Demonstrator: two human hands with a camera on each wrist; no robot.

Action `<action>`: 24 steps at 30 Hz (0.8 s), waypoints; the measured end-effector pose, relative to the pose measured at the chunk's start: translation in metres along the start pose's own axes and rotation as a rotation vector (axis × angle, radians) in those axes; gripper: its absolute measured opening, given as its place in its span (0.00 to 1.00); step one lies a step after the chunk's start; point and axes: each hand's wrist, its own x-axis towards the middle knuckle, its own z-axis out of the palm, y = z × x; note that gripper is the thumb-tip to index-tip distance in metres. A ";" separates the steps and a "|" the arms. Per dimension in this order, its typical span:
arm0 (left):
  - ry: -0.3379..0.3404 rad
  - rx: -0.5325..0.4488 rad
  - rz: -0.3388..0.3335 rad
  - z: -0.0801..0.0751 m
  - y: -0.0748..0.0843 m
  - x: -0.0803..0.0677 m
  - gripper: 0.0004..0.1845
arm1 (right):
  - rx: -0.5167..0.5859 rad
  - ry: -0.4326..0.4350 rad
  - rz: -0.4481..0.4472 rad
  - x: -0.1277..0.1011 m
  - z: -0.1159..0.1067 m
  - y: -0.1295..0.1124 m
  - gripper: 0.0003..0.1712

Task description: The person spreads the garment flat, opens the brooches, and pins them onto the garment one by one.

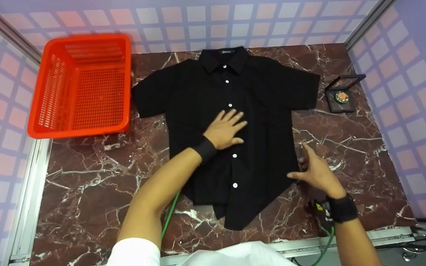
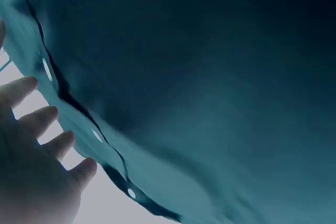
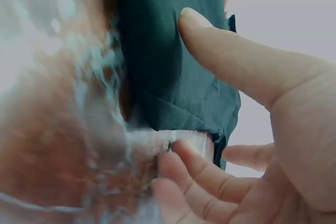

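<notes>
A black short-sleeved shirt (image 1: 205, 85) lies spread flat and buttoned on the marble table (image 1: 87, 177), collar away from me. My left hand (image 1: 226, 127) rests flat on its middle beside the row of white buttons, fingers straight and spread. In the left wrist view the fingers (image 2: 37, 145) lie by the button strip (image 2: 97, 135). My right hand (image 1: 309, 168) is at the shirt's lower right side edge. The right wrist view shows the thumb (image 3: 236, 56) stretched out over the cloth (image 3: 157, 61) and the fingers (image 3: 199, 171) loosely curled at its edge, well apart from the thumb.
An empty orange plastic basket (image 1: 81, 85) stands at the table's far left. A small black case (image 1: 340, 96), lid up, with a round object inside, sits at the far right beyond the sleeve. A green cable (image 1: 170, 214) hangs under my left forearm. Patterned walls enclose the table.
</notes>
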 end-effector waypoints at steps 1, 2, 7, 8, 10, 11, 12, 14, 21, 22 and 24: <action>-0.010 -0.010 0.017 0.001 0.004 0.003 0.39 | 0.032 -0.014 0.007 -0.004 0.000 0.001 0.67; -0.019 -0.018 0.027 0.003 0.007 0.006 0.39 | 0.065 -0.031 0.016 -0.007 0.001 0.002 0.67; -0.068 -0.022 -0.003 0.011 0.016 0.015 0.40 | 0.179 -0.096 0.050 -0.014 0.000 0.005 0.64; -0.073 -0.015 -0.011 0.012 0.017 0.016 0.40 | 0.208 -0.105 0.057 -0.015 0.000 0.005 0.62; -0.074 -0.006 -0.021 0.012 0.018 0.017 0.40 | 0.286 -0.131 0.073 -0.015 -0.001 0.007 0.58; -0.072 -0.006 -0.025 0.012 0.018 0.017 0.40 | 0.321 -0.151 0.073 -0.014 -0.001 0.007 0.54; -0.070 -0.007 -0.029 0.011 0.018 0.017 0.40 | 0.350 -0.175 0.065 -0.014 -0.001 0.008 0.50; -0.068 -0.009 -0.036 0.010 0.018 0.016 0.40 | 0.391 -0.233 0.053 -0.012 -0.002 0.010 0.40; -0.070 -0.004 -0.044 0.010 0.020 0.014 0.40 | 0.280 -0.293 -0.117 -0.012 0.000 0.015 0.16; -0.072 -0.004 -0.044 0.010 0.020 0.014 0.40 | 0.264 -0.283 -0.144 -0.013 0.001 0.015 0.15; -0.078 0.000 -0.044 0.011 0.021 0.014 0.40 | 0.254 -0.260 -0.192 -0.015 0.003 0.018 0.17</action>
